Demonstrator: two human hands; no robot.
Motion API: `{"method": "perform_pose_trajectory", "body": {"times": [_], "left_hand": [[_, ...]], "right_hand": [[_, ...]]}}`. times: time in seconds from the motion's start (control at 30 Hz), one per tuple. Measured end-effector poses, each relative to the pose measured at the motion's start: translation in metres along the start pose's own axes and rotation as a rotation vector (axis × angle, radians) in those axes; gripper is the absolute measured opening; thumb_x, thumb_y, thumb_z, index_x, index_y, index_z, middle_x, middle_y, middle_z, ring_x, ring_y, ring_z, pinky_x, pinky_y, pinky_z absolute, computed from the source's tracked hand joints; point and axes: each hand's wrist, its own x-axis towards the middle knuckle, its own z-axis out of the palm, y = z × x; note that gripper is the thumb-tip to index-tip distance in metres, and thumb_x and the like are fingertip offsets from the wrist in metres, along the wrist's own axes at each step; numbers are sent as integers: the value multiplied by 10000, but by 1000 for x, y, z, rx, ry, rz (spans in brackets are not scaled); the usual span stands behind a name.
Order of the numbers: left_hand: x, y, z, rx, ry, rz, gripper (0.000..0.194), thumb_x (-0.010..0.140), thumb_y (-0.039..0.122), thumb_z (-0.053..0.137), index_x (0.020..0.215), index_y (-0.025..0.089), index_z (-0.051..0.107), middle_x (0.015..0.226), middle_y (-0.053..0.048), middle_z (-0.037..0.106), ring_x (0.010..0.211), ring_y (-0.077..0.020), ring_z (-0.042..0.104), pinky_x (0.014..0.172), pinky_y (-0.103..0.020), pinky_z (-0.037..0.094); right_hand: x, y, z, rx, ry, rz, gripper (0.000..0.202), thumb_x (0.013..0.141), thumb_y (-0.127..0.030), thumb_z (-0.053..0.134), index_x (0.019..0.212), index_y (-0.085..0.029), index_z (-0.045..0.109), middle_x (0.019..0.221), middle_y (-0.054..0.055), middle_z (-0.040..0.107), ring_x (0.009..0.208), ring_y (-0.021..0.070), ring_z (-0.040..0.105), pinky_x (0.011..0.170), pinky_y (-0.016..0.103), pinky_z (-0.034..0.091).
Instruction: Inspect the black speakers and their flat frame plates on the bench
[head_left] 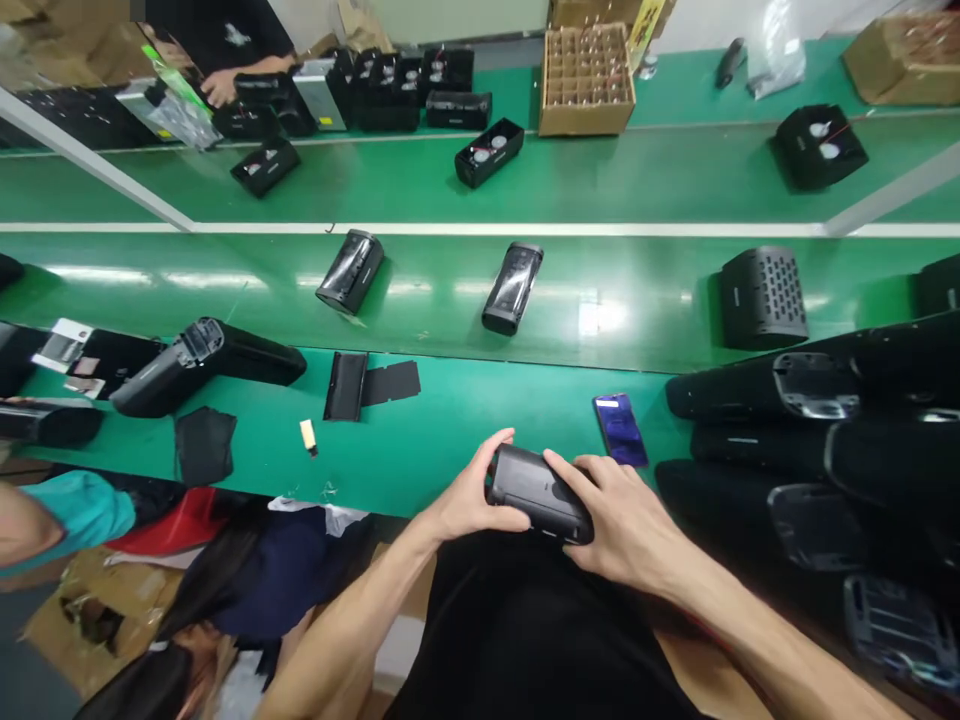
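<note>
A black, rounded box-shaped speaker housing [541, 492] is held at the table's front edge, close to my body. My left hand [474, 497] grips its left end, thumb along the near side and fingers behind. Around the right end my right hand [628, 512] is closed, with its fingers lying over the top. The housing lies on its side, slightly tilted, and its underside is hidden. Just beyond my right hand a phone [621, 430] with a lit screen lies on the green table.
Black housings [795, 440] are stacked at the right. Flat black pieces [346, 386] and a small cream-coloured item [308, 437] lie left. Two glossy housings [512, 288] rest on the green belt. A partitioned carton [586, 80] stands across. Other people are at the left.
</note>
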Motion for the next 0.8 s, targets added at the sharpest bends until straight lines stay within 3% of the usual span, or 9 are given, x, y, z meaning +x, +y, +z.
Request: {"method": "perform_pose_trajectory", "body": {"times": [0.1, 0.23, 0.37, 0.6, 0.67, 0.8], "left_hand": [[-12, -5, 6, 99, -16, -67, 1046, 657, 450, 936, 1545, 320, 399, 1429, -111, 534, 1231, -346, 554, 1033, -458, 453], [-22, -19, 8, 1, 33, -21, 962, 669, 494, 905, 1463, 284, 403, 1365, -98, 543, 1168, -318, 562, 1012, -433, 441], [-23, -17, 5, 28, -8, -62, 939, 708, 488, 876, 1473, 287, 371, 1367, -95, 535, 1172, -315, 549, 1019, -427, 418], [-24, -17, 16, 29, 70, -43, 854, 696, 468, 873, 1417, 276, 458, 1296, -74, 578, 1114, -294, 559, 972, -392, 437], [-23, -25, 17, 15, 119, -47, 831, 698, 468, 874, 1401, 279, 474, 1243, -59, 599, 1078, -277, 572, 950, -373, 444], [-16, -37, 7, -71, 128, -157, 828, 754, 504, 841, 1448, 295, 441, 1185, -48, 630, 1059, -264, 607, 963, -374, 448]], "right_hand": [[-14, 9, 11, 152, -110, 42, 1117, 659, -333, 870, 1645, -393, 349, 1407, 134, 620, 1192, 427, 598, 983, 580, 496], [-44, 34, 19, 507, -36, 248, 1026, 755, -504, 846, 1634, -352, 340, 1609, 117, 453, 1428, 427, 459, 1142, 577, 409], [-64, 38, 34, 803, 52, 443, 842, 791, -596, 784, 1501, -286, 452, 1491, 132, 525, 1318, 392, 556, 1094, 529, 462], [-68, 19, 42, 858, 230, 471, 649, 755, -549, 844, 1294, -305, 578, 1436, 88, 526, 1378, 364, 486, 1150, 480, 399], [-63, 21, 40, 890, 205, 511, 635, 757, -566, 840, 1277, -304, 585, 1357, 81, 566, 1274, 344, 556, 1064, 453, 470], [-50, 36, 37, 1008, -4, 605, 697, 787, -628, 798, 1349, -298, 552, 1148, 58, 657, 1011, 303, 662, 892, 426, 550]]}}
